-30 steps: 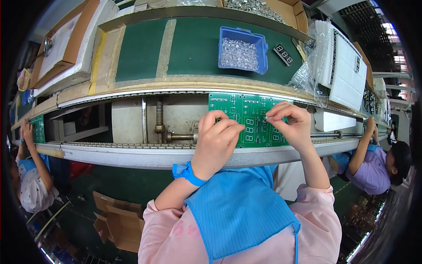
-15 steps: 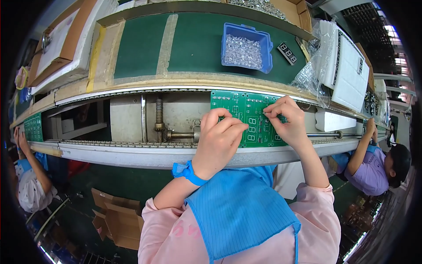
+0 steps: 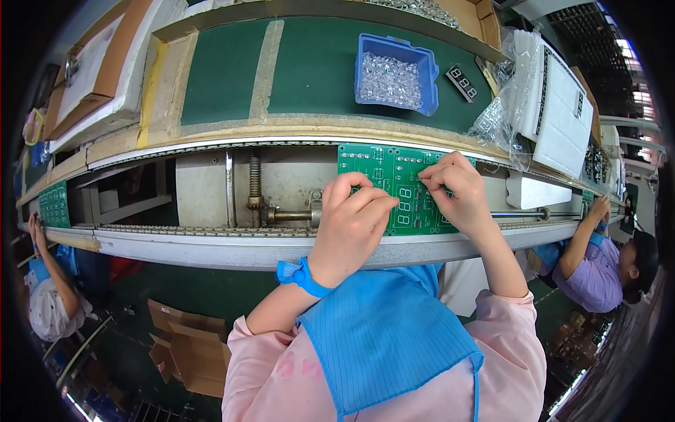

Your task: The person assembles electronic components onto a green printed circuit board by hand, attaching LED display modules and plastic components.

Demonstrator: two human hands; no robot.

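Note:
A green circuit board (image 3: 364,163) with white printed outlines lies across the rails in front of me. My left hand (image 3: 357,221) is over its left part, fingers curled and thumb and fingertips pinched together; what they hold, if anything, is hidden. Over the board's right part, my right hand (image 3: 457,188) pinches thumb and forefinger close to the board surface. Any part between those fingertips is too small to make out. Beyond the board stands a blue bin (image 3: 396,74) filled with small clear parts. To its right lies a black digit display (image 3: 460,84).
A conveyor rail (image 3: 211,246) runs along my front edge. White foam sheets (image 3: 562,112) and plastic wrap lie at the far right. Another board (image 3: 54,205) sits at the left, near one co-worker's hands; a second person (image 3: 594,267) works at the right. An opened carton (image 3: 193,352) is on the floor.
My right fingertips have shifted very slightly left and up over the board; my left hand stays nearly still. The co-workers' hands at both sides have moved a little.

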